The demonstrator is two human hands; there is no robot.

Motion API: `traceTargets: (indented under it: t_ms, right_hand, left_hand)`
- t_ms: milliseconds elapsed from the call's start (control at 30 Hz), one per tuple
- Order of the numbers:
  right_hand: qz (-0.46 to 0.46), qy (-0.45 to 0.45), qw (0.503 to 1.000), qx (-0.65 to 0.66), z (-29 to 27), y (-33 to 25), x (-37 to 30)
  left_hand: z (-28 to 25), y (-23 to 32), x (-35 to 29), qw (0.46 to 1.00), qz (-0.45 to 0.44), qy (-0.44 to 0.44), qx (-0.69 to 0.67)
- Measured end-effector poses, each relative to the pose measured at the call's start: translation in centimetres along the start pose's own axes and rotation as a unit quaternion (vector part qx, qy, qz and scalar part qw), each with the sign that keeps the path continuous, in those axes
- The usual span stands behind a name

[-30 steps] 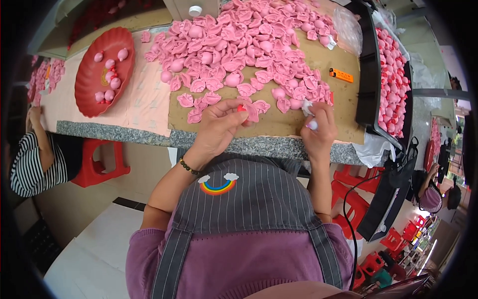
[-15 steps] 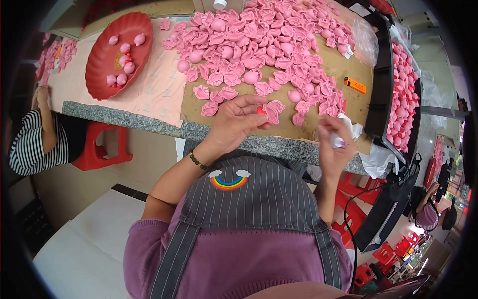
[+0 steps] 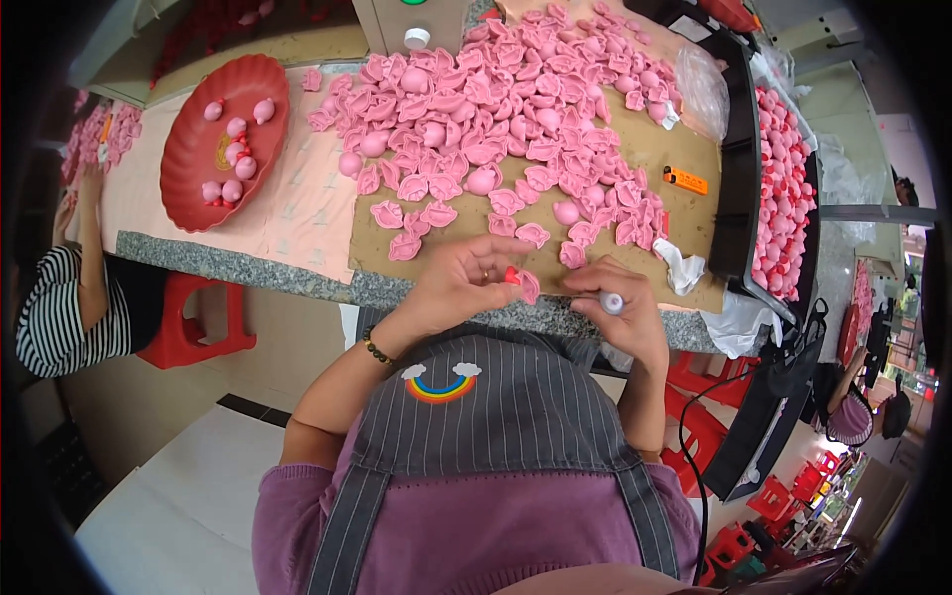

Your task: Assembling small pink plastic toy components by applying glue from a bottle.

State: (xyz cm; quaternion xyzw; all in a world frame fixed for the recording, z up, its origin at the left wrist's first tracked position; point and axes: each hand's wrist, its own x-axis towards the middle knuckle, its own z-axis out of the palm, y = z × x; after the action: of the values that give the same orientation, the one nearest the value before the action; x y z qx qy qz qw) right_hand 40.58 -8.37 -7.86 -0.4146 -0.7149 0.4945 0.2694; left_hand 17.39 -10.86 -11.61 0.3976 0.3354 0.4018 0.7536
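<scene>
My left hand point(image 3: 451, 290) pinches a small pink hollow shell piece point(image 3: 530, 288) with a red part point(image 3: 512, 275) at its side, just over the table's near edge. To its right, my right hand point(image 3: 635, 315) is closed around a white tube point(image 3: 611, 303), whose round end shows between the fingers. The tube's other end cannot be made out. Beyond both hands spreads a heap of pink shell pieces point(image 3: 486, 109), with some round pink balls among them. A few loose pieces lie nearest my hands on the brown board point(image 3: 684, 223).
A scalloped red plate point(image 3: 183, 134) with several pink balls stands at left. On the right are an orange utility knife point(image 3: 686, 180), crumpled white tissue point(image 3: 680, 266) and a black crate point(image 3: 736, 188) beside many pink-and-red pieces point(image 3: 783, 198). A person in a striped top point(image 3: 64, 312) sits far left.
Both hands have come nearer the table's front edge. My right hand has moved left with the tube, close to the pink piece. The piece has turned in my left fingers.
</scene>
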Motion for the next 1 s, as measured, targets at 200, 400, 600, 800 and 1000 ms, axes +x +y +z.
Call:
traceTargets:
  t_ms: [200, 400, 600, 800, 1000]
  right_hand:
    - [-0.123, 0.018, 0.992, -0.037, 2.5, 1.7, 5.3]
    - [0.110, 0.137, 0.972, 0.156, 2.4, 1.0, 4.9]
    - [0.030, 0.091, 0.956, 0.279, 2.1, 0.3, 1.7]
    - [0.074, 0.087, 0.948, 0.297, 3.2, -0.7, 1.1]
    - [0.040, 0.150, 0.963, 0.219, 4.5, -2.4, 0.9]
  left_hand:
    - [-1.5, 0.1, 3.3, 0.989, 0.079, 0.092, -0.079]
    - [-2.6, 1.3, 1.3, 0.986, 0.085, 0.113, -0.086]
    - [-1.3, 0.3, 0.1, 0.979, 0.123, 0.107, -0.122]
    - [-1.1, 0.0, -0.2, 0.977, 0.127, 0.113, -0.127]
    - [-1.1, 0.1, -1.2, 0.970, 0.086, 0.100, -0.203]
